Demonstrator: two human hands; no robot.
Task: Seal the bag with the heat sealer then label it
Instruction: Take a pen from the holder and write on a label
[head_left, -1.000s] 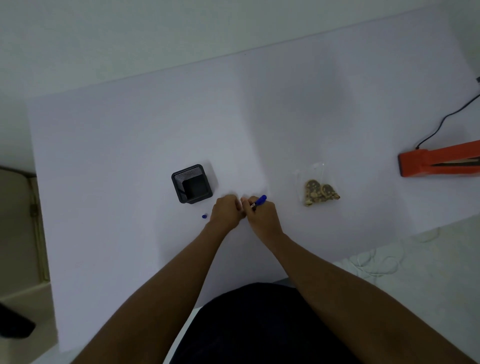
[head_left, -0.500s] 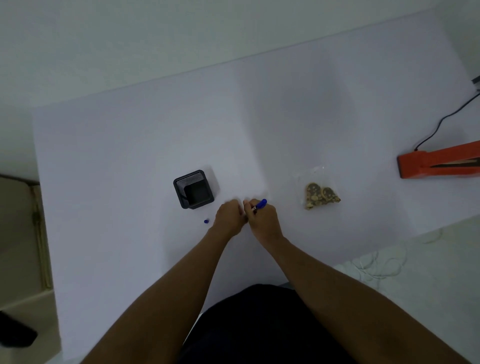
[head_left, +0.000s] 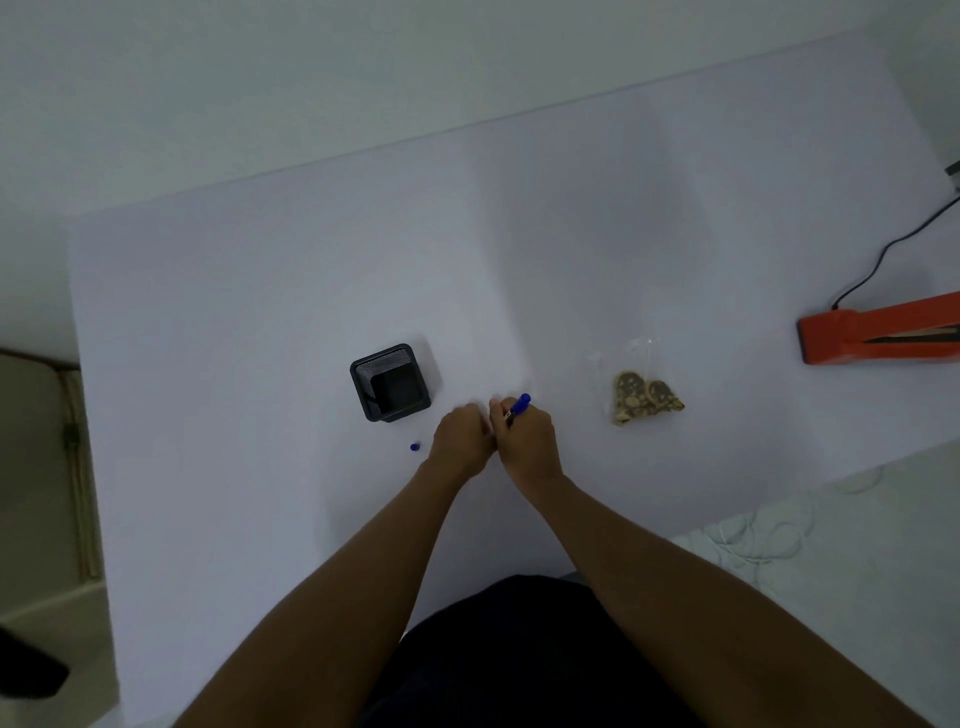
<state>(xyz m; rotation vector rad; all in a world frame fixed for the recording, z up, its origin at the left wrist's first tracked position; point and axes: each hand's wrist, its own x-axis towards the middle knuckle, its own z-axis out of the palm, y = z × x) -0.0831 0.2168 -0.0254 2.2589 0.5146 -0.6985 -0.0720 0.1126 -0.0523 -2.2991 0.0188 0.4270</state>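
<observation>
A small clear bag (head_left: 641, 392) with brown round pieces inside lies flat on the white table (head_left: 260, 286), right of my hands. My right hand (head_left: 527, 441) is shut on a blue pen (head_left: 518, 407), its blue end pointing up and away. My left hand (head_left: 460, 439) rests right beside it, fingers curled down onto something small and white that I cannot make out. The pen's blue cap (head_left: 414, 447) lies loose on the table just left of my left hand. The orange heat sealer (head_left: 878, 335) sits at the right edge, partly cut off.
A black mesh pen holder (head_left: 390, 382) stands just behind and left of my hands. The sealer's black cord (head_left: 883, 254) runs up toward the far right corner. White cable lies coiled on the floor (head_left: 769, 535) beyond the table's near right edge.
Both hands stay close together at the same spot with the pen; only small shifts of the fingers and the camera. The bag, holder and sealer have not moved.
</observation>
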